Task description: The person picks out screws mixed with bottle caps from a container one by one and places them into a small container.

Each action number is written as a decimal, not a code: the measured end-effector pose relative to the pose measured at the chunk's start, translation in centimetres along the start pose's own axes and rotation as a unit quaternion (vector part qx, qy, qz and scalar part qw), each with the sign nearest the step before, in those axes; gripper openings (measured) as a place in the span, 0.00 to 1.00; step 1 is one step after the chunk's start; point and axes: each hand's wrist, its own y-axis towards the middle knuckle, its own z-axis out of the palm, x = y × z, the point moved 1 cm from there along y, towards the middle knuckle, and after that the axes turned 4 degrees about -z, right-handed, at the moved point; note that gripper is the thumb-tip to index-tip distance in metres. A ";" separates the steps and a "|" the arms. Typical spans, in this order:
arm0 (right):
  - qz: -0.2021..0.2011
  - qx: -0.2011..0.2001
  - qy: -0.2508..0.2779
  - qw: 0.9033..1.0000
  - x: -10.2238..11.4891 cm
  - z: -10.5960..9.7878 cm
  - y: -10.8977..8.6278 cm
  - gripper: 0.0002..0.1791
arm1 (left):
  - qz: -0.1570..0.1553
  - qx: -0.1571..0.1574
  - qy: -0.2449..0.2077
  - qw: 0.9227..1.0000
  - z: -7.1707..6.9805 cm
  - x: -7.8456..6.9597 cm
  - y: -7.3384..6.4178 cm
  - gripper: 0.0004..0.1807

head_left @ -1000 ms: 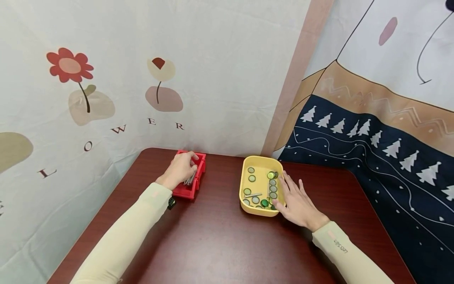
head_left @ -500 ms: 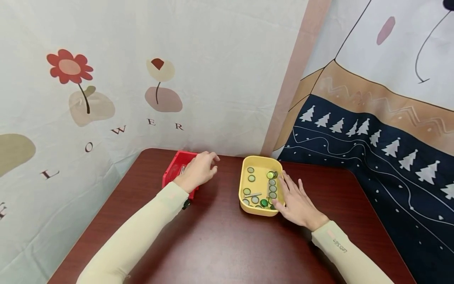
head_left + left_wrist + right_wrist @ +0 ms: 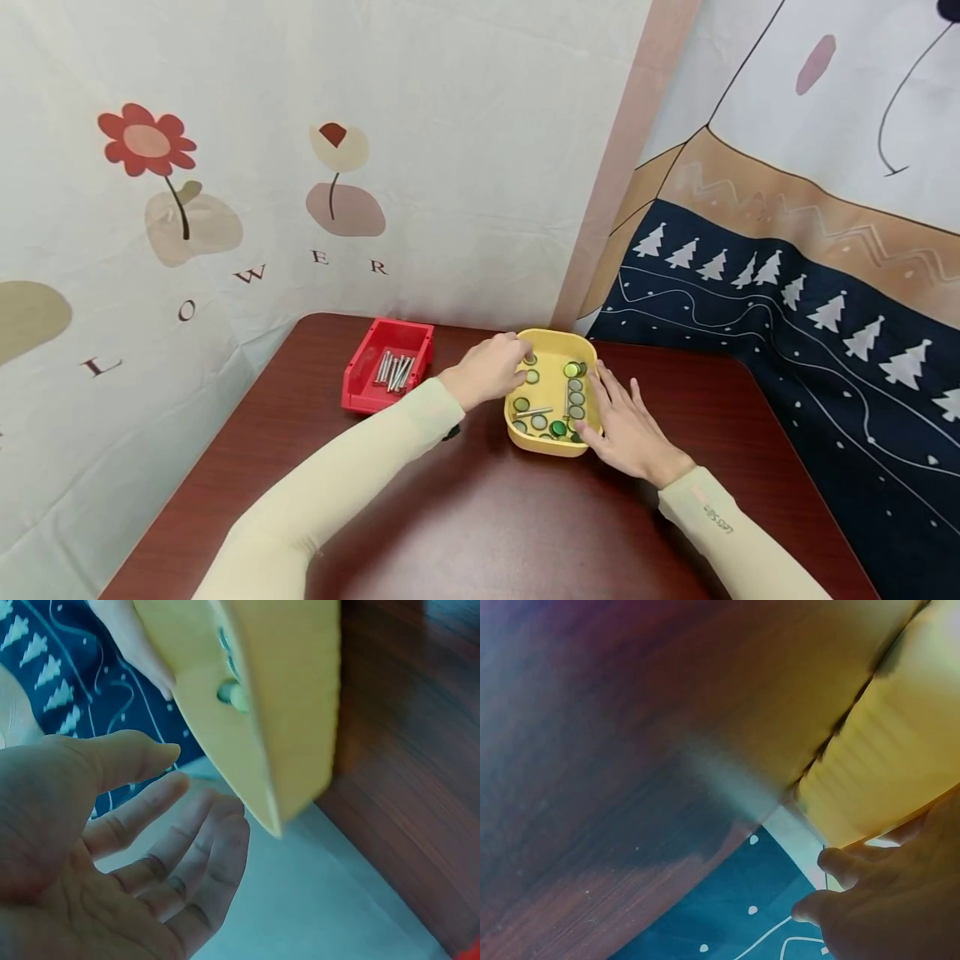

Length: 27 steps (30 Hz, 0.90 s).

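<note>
A yellow box (image 3: 551, 447) holds several round bottle caps (image 3: 577, 398), some green, and a couple of thin silver rods (image 3: 534, 412). My left hand (image 3: 487, 367) is over its left rim, fingertips above the caps. The left wrist view shows that hand (image 3: 150, 847) with loosely bent fingers and nothing between thumb and fingertips, beside the box wall (image 3: 300, 697). Against the right rim rests my right hand (image 3: 630, 429), fingers spread and fairly straight. In the right wrist view its fingers (image 3: 840, 862) lie along the box's edge.
Left of the yellow box stands a red bin (image 3: 411, 335) with several silver screws or bolts (image 3: 395, 372) inside. Both containers sit near the back edge of a dark wooden table (image 3: 480, 517). Printed cloths (image 3: 465, 150) hang right behind it.
My left hand has moved right, from inside the red bin across to the left rim of the yellow box, uncovering the bin's screws. My right hand stays at the box's right rim.
</note>
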 end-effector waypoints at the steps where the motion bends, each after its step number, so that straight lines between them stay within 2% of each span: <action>1: 0.001 0.001 0.000 1.000 0.0 0.0 0.0 0.54 | -0.001 0.012 0.003 1.000 0.2 -0.6 0.4 0.15; 4: 0.003 0.001 -0.001 1.000 -0.1 0.0 0.0 0.54 | 0.003 0.042 0.011 0.999 0.6 -2.4 1.5 0.16; 8: 0.001 -0.001 -0.001 1.000 -0.2 0.0 0.0 0.54 | 0.009 0.065 0.021 0.998 1.6 -4.4 2.9 0.16; 12: -0.003 -0.001 0.002 1.000 -0.3 0.0 0.0 0.54 | -0.014 0.088 0.014 0.996 2.8 -6.0 4.2 0.13; 15: -0.007 -0.004 0.001 1.000 -0.3 0.1 -0.1 0.53 | -0.042 0.107 -0.005 0.993 4.5 -6.6 5.8 0.09; 16: -0.008 -0.006 -0.002 1.000 -0.4 0.1 -0.1 0.53 | -0.049 0.102 -0.009 0.994 6.5 -6.1 7.3 0.08; 17: -0.010 -0.007 -0.004 1.000 -0.4 0.1 -0.1 0.53 | -0.055 0.098 -0.012 0.994 7.8 -5.9 8.2 0.06; 20: -0.018 -0.016 -0.010 1.000 -0.4 0.2 0.0 0.52 | -0.094 0.110 -0.027 0.989 9.2 -6.0 9.5 0.05; 22: -0.021 -0.020 -0.013 1.000 -0.3 0.2 0.1 0.52 | -0.119 0.120 -0.038 0.985 9.2 -6.3 9.5 0.07; 23: -0.023 -0.022 -0.012 0.999 -0.3 0.2 0.1 0.51 | -0.134 0.134 -0.044 0.981 7.6 -7.1 8.5 0.09; 25: -0.023 -0.024 -0.013 0.999 -0.3 0.2 0.1 0.51 | -0.156 0.149 -0.048 0.975 6.7 -7.7 7.9 0.14; 26: -0.023 -0.023 -0.012 0.999 -0.3 0.2 0.1 0.51 | -0.163 0.154 -0.047 0.973 6.7 -7.8 7.8 0.16; 27: -0.021 -0.021 -0.011 0.999 -0.3 0.2 0.0 0.51 | -0.169 0.152 -0.044 0.973 8.1 -7.4 8.5 0.17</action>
